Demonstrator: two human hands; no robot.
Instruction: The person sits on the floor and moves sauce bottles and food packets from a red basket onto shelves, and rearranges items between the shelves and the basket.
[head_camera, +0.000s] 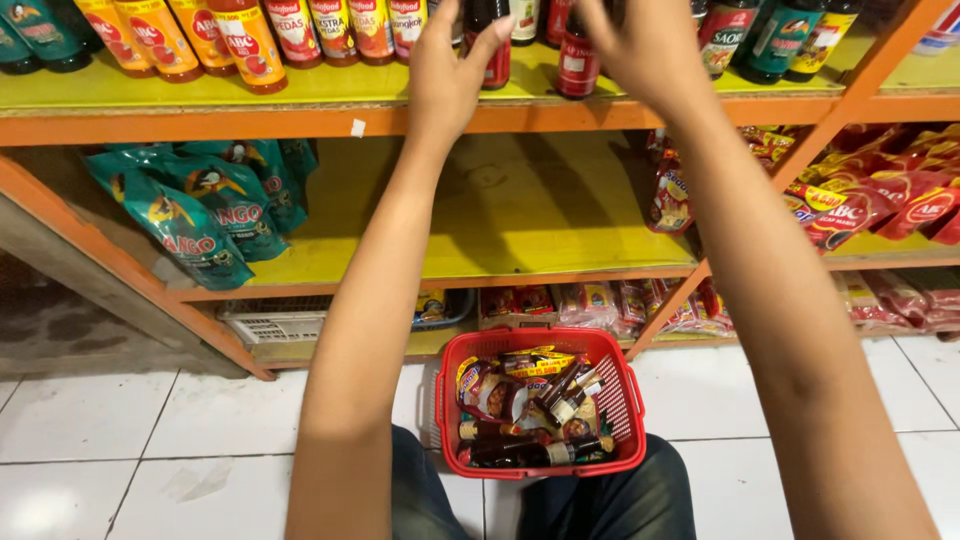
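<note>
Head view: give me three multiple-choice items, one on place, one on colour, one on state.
1. Where does the basket sit?
A. on the floor between the person's knees
B. on the top shelf
C. on the middle shelf

2. What colour is the basket?
A. green
B. red
C. blue

3. What are both hands doing?
A. resting in the basket
B. hanging at the sides
C. raised to the dark bottles on the top shelf

Answers:
1. A, white tile lies around it.
2. B, its rim and mesh are red.
3. C, left hand and right hand are up among the bottles.
</note>
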